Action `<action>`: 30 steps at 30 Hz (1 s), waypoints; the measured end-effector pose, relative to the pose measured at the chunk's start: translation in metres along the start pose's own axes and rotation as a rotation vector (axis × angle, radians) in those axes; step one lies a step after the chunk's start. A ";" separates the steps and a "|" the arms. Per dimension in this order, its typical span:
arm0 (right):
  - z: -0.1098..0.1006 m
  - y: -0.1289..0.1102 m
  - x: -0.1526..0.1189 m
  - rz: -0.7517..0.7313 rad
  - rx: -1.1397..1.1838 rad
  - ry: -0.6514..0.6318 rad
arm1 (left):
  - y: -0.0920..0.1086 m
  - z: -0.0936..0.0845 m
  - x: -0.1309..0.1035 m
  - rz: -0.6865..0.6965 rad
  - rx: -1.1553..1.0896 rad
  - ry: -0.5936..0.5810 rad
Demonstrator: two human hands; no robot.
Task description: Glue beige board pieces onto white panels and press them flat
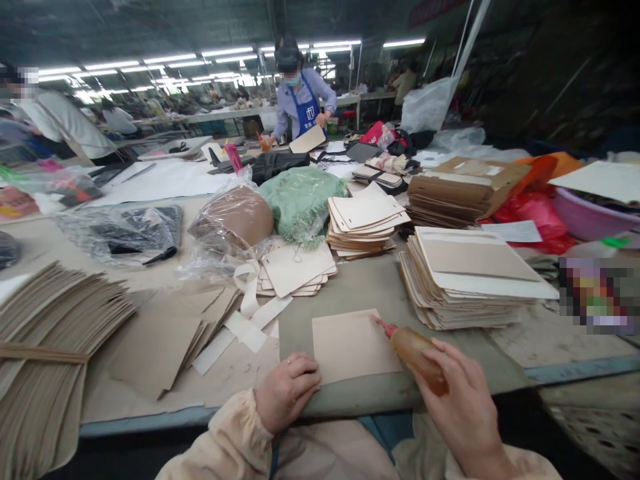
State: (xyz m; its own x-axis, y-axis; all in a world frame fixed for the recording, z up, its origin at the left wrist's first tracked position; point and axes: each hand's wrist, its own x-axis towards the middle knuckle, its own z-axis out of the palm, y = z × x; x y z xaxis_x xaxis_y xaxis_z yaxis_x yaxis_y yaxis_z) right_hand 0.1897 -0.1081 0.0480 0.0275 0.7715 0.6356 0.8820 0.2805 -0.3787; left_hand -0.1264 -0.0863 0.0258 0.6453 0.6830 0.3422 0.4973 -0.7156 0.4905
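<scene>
A pale square card piece [350, 343] lies on a grey-green mat [360, 287] at the table's near edge. My left hand [286, 392] rests with curled fingers on the card's lower left corner, holding it down. My right hand [463, 403] grips an amber glue bottle [417, 352]. Its red nozzle [384, 325] touches the card's right edge near the upper corner.
Stacks of cut card stand beyond the mat: beige pieces [295, 270], tan-edged stacks [365, 223], a large stack [475, 280] at right. Brown sheets [45, 333] fan out at left. Plastic bags [233, 220] and green cloth [300, 197] lie behind. A person in a blue apron [303, 100] works across the table.
</scene>
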 end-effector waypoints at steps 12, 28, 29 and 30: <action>-0.001 -0.005 0.001 -0.086 0.376 -0.254 | 0.010 0.005 -0.006 -0.076 0.098 0.102; -0.014 -0.011 0.021 -0.358 0.447 -0.590 | 0.011 0.003 -0.003 -0.039 0.111 0.074; -0.014 -0.012 0.023 -0.357 0.449 -0.600 | 0.012 0.003 -0.002 -0.039 0.113 0.074; -0.011 -0.012 0.025 -0.353 0.449 -0.596 | 0.012 0.002 -0.002 -0.040 0.114 0.076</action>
State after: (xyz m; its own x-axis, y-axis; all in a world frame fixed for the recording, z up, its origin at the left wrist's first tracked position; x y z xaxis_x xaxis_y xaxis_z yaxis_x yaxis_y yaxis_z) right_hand 0.1850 -0.0989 0.0760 -0.5818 0.7335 0.3515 0.5166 0.6670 -0.5368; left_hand -0.1201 -0.0967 0.0291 0.5803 0.7170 0.3861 0.5867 -0.6969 0.4124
